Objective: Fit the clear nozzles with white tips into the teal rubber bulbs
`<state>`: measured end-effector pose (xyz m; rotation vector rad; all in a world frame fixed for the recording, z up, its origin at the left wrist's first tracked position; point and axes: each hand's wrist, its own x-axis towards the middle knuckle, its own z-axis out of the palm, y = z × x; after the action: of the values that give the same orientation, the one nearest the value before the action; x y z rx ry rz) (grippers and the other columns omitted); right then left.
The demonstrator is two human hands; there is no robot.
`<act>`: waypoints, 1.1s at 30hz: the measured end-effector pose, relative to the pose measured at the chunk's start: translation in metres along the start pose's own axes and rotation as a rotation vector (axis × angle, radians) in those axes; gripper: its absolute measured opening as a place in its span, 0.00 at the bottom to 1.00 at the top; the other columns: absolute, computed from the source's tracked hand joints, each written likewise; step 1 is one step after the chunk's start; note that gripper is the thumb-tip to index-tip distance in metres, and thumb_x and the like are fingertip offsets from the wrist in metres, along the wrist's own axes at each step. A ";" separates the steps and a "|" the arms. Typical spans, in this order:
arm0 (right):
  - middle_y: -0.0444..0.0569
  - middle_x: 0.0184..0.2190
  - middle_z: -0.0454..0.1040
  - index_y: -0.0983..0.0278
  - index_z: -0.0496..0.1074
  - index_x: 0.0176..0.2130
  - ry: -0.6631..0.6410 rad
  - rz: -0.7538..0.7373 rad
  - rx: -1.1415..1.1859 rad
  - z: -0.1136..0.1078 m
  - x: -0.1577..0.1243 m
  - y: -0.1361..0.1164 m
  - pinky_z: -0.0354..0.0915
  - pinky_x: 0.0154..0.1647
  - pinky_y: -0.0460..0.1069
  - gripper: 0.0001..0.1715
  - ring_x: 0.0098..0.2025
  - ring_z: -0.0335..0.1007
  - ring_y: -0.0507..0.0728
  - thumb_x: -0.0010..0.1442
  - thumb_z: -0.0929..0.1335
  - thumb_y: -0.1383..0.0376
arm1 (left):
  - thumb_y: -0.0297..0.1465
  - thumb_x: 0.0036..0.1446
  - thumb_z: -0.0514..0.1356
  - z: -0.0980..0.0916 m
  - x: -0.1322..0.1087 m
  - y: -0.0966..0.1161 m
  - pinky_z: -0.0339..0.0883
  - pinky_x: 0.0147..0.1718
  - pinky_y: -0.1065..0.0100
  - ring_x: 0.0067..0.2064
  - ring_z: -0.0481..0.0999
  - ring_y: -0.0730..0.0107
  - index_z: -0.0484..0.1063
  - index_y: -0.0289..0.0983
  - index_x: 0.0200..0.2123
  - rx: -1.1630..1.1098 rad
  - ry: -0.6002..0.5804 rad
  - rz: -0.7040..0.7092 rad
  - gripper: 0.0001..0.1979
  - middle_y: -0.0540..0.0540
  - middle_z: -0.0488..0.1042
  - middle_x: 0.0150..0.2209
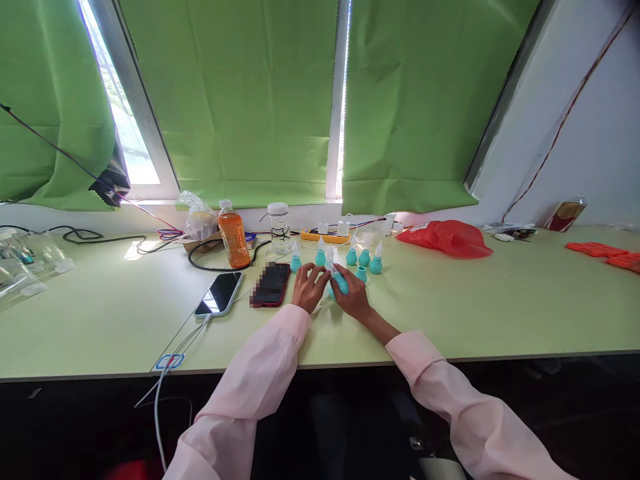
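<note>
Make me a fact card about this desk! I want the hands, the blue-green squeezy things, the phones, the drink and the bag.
Right hand: holds a tilted teal squeeze bulb
Left hand: fingers near that bulb's clear end; touching is hard to tell
Other bulbs: several stand beyond the hands, most with clear tips
Phones: white-edged phone and red-edged phone, both left of the hands
Drink: orange bottle, capped
Bag: red plastic bag, right side

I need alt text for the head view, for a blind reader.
The right hand grips a teal bulb, the left hand at its clear tip, over a green table. More teal bulbs stand nearby; two phones lie left, a red bag right.
</note>
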<state>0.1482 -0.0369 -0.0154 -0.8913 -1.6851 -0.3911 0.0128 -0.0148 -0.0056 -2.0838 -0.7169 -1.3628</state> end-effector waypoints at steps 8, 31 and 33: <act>0.52 0.37 0.72 0.65 0.62 0.45 -0.016 -0.031 -0.031 -0.002 0.000 0.003 0.69 0.37 0.52 0.16 0.38 0.70 0.57 0.54 0.61 0.66 | 0.27 0.54 0.53 0.000 0.001 -0.001 0.61 0.37 0.64 0.40 0.63 0.65 0.68 0.40 0.33 -0.015 -0.015 -0.070 0.05 0.47 0.71 0.33; 0.50 0.35 0.71 0.62 0.61 0.41 0.098 0.123 0.003 0.000 0.004 0.004 0.68 0.35 0.50 0.14 0.35 0.70 0.56 0.53 0.62 0.62 | 0.26 0.52 0.51 0.003 0.008 0.010 0.60 0.35 0.61 0.37 0.64 0.64 0.65 0.36 0.26 -0.041 -0.014 -0.182 0.05 0.45 0.68 0.27; 0.51 0.34 0.71 0.63 0.60 0.41 0.144 0.177 -0.005 -0.001 0.006 0.007 0.68 0.35 0.51 0.13 0.35 0.69 0.56 0.54 0.61 0.62 | 0.26 0.52 0.51 0.003 0.008 0.007 0.60 0.36 0.61 0.36 0.64 0.65 0.65 0.36 0.26 -0.048 -0.018 -0.232 0.06 0.46 0.68 0.27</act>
<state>0.1540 -0.0311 -0.0112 -0.9846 -1.4618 -0.3315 0.0220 -0.0162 -0.0001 -2.1032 -0.9679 -1.4990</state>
